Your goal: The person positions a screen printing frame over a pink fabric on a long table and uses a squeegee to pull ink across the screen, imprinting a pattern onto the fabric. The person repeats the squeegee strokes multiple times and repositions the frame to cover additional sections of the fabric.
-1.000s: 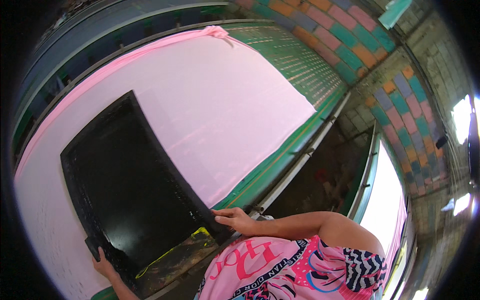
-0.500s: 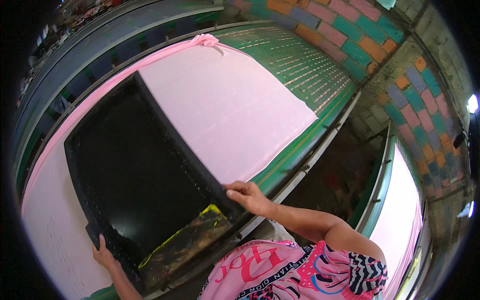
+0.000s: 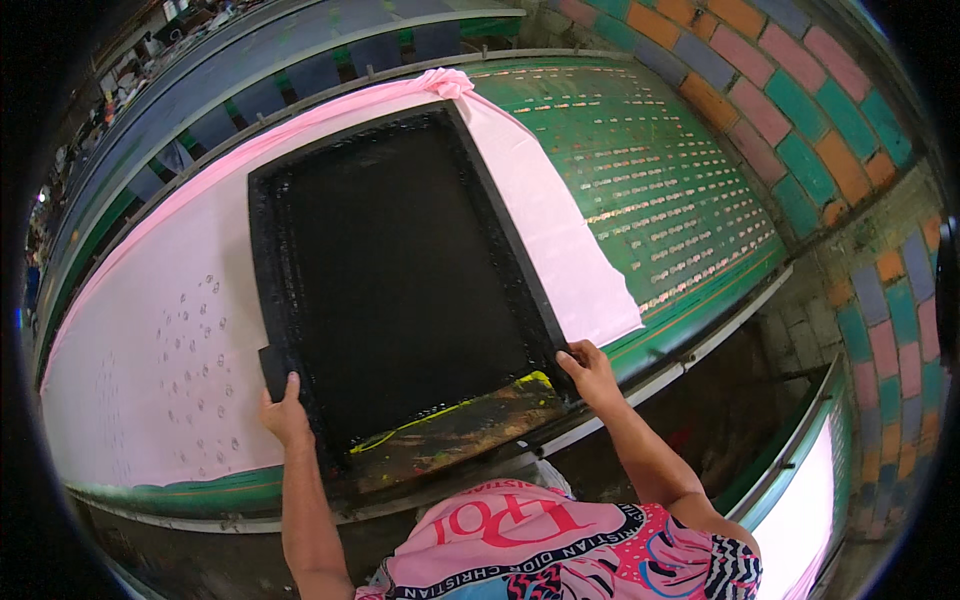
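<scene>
A large black screen-printing frame (image 3: 400, 270) spans the pink fabric (image 3: 530, 220) on the long table. Its mesh is dark, and a strip along its near end is smeared brown with a yellow line (image 3: 420, 425). My left hand (image 3: 288, 412) grips the frame's left side at a small black block, thumb on top. At the near right corner, my right hand (image 3: 588, 372) pinches the frame's edge. Whether the frame rests on the fabric or hangs slightly above it, I cannot tell. Small grey printed marks (image 3: 200, 370) dot the fabric left of the frame.
The green tabletop (image 3: 650, 180) with rows of pale marks runs on to the right, a rail (image 3: 690, 360) along its near edge. Bunched fabric (image 3: 440, 84) lies at the far edge. Another table with pink fabric (image 3: 800, 520) stands at lower right. A coloured brick wall (image 3: 800, 110) rises beyond.
Both hands have carried the frame to the right along the fabric, closer to the fabric's right edge. The view has shifted, and more printed marks show on the left.
</scene>
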`<state>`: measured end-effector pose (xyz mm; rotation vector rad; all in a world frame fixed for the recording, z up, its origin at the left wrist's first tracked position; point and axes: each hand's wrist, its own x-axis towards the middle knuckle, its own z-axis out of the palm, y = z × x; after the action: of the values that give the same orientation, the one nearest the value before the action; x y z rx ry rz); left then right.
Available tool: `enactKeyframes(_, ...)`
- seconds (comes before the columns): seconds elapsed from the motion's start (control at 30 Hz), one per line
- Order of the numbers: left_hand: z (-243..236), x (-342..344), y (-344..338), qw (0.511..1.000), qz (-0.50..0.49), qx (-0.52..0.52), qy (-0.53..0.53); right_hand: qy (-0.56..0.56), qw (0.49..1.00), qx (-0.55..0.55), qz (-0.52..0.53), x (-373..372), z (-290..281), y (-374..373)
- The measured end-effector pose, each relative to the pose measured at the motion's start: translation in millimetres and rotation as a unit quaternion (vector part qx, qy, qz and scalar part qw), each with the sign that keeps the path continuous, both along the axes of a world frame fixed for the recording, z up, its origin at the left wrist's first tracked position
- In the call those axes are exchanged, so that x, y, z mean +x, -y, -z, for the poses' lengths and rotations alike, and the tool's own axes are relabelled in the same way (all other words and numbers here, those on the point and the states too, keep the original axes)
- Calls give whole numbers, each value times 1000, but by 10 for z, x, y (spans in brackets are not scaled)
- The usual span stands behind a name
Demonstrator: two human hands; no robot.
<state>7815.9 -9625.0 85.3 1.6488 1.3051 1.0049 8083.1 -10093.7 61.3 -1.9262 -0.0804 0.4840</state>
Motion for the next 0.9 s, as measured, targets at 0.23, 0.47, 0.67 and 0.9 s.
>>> enactKeyframes(0.23, 227, 414, 680, 1000, -5, -26, -15, -13, 999, 26, 38, 333, 92, 733)
enactKeyframes(0.47, 158, 636, 1069, 1000, 1, -4, -30, -24, 997, 56, 45, 457, 85, 1093)
enactKeyframes(0.67, 190, 673, 1110, 1000, -2, -6, -16, -36, 997, 38, 51, 440, -20, 1127)
enactKeyframes(0.9, 522, 619, 971, 998, 7, 15, -63, 384, 845, -25, -371, -218, -441, 595)
